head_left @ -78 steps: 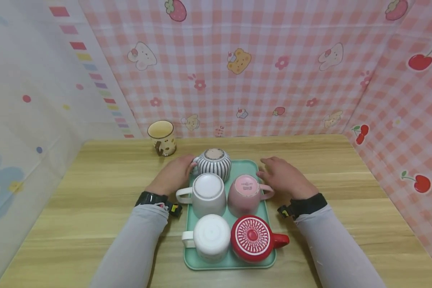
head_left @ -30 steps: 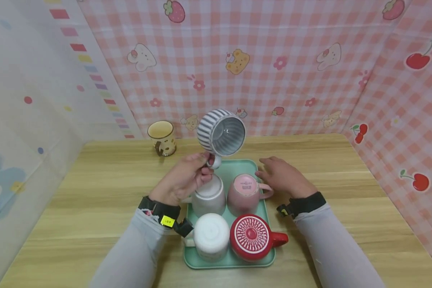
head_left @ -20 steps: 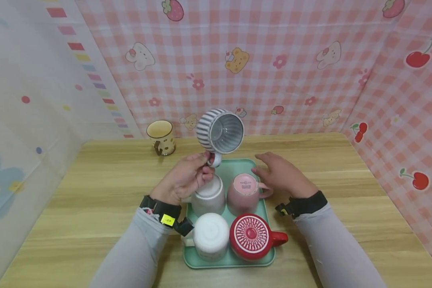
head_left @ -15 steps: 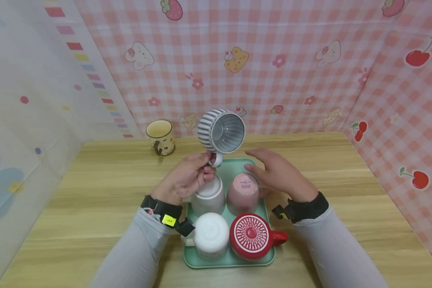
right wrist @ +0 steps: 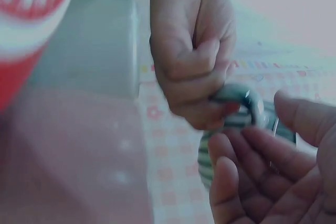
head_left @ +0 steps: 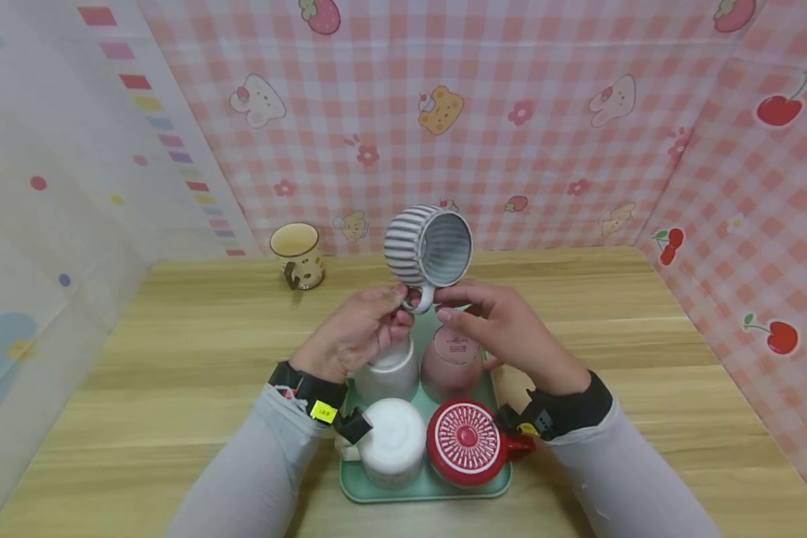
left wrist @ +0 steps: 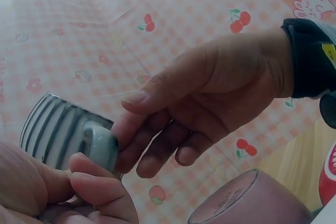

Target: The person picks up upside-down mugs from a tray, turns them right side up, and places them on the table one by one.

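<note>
Pinching the handle, left hand [head_left: 353,338] holds striped mug [head_left: 427,246] sideways, mouth facing the camera.

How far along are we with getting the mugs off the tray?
Looks done: a yellow mug stands upright on the table, off the tray. In hand: the left hand holds the striped mug by its handle above the tray, and the right hand reaches to that handle. Left: two white mugs, a pink mug and a red mug sit upside down on the tray.
</note>
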Demonstrator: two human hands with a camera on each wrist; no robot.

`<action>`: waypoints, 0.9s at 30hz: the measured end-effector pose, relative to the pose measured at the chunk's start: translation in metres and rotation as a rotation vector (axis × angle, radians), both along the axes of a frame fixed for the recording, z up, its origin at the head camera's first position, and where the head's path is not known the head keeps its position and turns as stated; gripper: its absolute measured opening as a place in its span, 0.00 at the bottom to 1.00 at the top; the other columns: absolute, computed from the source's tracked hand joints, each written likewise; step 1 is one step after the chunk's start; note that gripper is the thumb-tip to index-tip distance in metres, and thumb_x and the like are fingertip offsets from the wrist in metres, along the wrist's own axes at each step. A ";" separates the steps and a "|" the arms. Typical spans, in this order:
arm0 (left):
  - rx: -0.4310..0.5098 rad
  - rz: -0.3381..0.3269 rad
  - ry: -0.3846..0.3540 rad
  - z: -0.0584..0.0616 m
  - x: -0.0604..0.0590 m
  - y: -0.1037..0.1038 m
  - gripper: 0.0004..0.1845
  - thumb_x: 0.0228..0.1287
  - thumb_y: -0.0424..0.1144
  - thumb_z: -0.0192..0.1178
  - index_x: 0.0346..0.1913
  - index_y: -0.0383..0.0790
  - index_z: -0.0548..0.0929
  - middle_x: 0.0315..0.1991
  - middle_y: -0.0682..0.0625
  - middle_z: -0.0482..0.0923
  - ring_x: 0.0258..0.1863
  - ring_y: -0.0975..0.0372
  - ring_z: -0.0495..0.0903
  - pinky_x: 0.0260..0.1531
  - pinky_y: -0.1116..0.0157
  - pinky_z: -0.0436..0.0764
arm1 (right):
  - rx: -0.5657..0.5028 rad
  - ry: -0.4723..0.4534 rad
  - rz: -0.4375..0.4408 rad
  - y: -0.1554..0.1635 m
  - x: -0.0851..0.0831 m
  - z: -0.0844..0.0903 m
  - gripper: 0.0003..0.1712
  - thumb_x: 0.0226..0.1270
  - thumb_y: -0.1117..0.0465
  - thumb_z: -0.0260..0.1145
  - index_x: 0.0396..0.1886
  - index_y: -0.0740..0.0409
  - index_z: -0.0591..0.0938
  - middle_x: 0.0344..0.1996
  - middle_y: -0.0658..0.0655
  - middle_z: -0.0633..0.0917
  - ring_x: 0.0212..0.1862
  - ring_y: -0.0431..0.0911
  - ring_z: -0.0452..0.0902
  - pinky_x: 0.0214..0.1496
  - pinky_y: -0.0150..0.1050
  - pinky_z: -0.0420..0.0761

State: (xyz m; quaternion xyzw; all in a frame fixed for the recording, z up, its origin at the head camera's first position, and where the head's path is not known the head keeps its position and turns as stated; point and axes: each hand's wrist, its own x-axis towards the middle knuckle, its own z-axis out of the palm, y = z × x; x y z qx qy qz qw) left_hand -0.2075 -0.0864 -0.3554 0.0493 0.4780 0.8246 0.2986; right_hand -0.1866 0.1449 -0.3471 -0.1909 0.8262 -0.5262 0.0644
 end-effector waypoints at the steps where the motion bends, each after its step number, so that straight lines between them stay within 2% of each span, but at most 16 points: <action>1: -0.013 0.001 0.006 0.001 0.000 0.001 0.15 0.86 0.38 0.41 0.49 0.33 0.76 0.37 0.52 0.76 0.29 0.70 0.73 0.27 0.78 0.75 | -0.017 -0.031 -0.016 -0.001 0.001 0.001 0.17 0.74 0.58 0.69 0.59 0.54 0.86 0.55 0.56 0.87 0.53 0.51 0.84 0.50 0.42 0.85; 4: -0.062 0.004 0.025 0.002 0.000 0.002 0.15 0.85 0.37 0.42 0.46 0.35 0.79 0.35 0.53 0.77 0.29 0.70 0.75 0.27 0.78 0.76 | -0.074 -0.077 -0.059 -0.006 0.002 0.001 0.15 0.72 0.58 0.71 0.55 0.56 0.87 0.51 0.55 0.89 0.51 0.47 0.85 0.50 0.39 0.84; 8: -0.165 0.013 0.056 0.002 0.000 0.003 0.14 0.85 0.38 0.45 0.44 0.37 0.81 0.32 0.54 0.78 0.29 0.70 0.76 0.27 0.78 0.75 | -0.151 -0.091 -0.106 -0.013 0.003 -0.002 0.14 0.69 0.59 0.73 0.51 0.61 0.88 0.47 0.56 0.89 0.47 0.45 0.84 0.48 0.35 0.83; 13: -0.289 0.029 0.070 0.004 0.000 0.006 0.14 0.84 0.39 0.48 0.49 0.33 0.81 0.31 0.54 0.80 0.29 0.69 0.76 0.27 0.77 0.76 | -0.207 -0.132 -0.174 -0.016 0.003 -0.005 0.16 0.70 0.57 0.73 0.50 0.64 0.87 0.42 0.53 0.89 0.47 0.44 0.83 0.50 0.35 0.82; 17: -0.346 0.015 0.102 0.004 0.001 0.011 0.16 0.84 0.38 0.47 0.56 0.29 0.79 0.34 0.53 0.81 0.29 0.69 0.75 0.28 0.76 0.74 | -0.277 -0.181 -0.196 -0.021 0.002 -0.006 0.16 0.71 0.57 0.72 0.49 0.66 0.86 0.40 0.51 0.89 0.47 0.43 0.84 0.51 0.36 0.83; 20: -0.364 0.007 0.110 0.002 0.001 0.014 0.17 0.84 0.37 0.47 0.60 0.28 0.78 0.35 0.53 0.81 0.29 0.69 0.74 0.28 0.76 0.74 | -0.346 -0.226 -0.177 -0.026 0.001 -0.005 0.13 0.71 0.60 0.71 0.47 0.65 0.86 0.36 0.49 0.89 0.40 0.41 0.84 0.41 0.33 0.83; 22: -0.372 0.010 0.106 0.001 0.001 0.015 0.16 0.84 0.36 0.47 0.60 0.28 0.77 0.35 0.52 0.80 0.28 0.69 0.74 0.28 0.76 0.74 | -0.397 -0.279 -0.150 -0.028 0.001 -0.006 0.08 0.72 0.61 0.69 0.45 0.62 0.86 0.32 0.47 0.88 0.30 0.39 0.79 0.29 0.32 0.77; 24: -0.377 0.008 0.108 0.000 0.001 0.014 0.15 0.84 0.35 0.46 0.59 0.28 0.76 0.34 0.52 0.79 0.28 0.69 0.73 0.27 0.76 0.74 | -0.434 -0.330 -0.122 -0.031 0.001 -0.007 0.05 0.73 0.61 0.67 0.42 0.58 0.85 0.28 0.47 0.86 0.22 0.39 0.72 0.22 0.31 0.69; 27: -0.393 0.003 0.112 0.001 0.002 0.012 0.13 0.83 0.34 0.45 0.56 0.29 0.75 0.34 0.52 0.76 0.28 0.68 0.72 0.27 0.75 0.74 | -0.465 -0.372 -0.087 -0.034 0.000 -0.008 0.04 0.76 0.62 0.65 0.41 0.57 0.84 0.25 0.46 0.84 0.19 0.38 0.64 0.19 0.31 0.61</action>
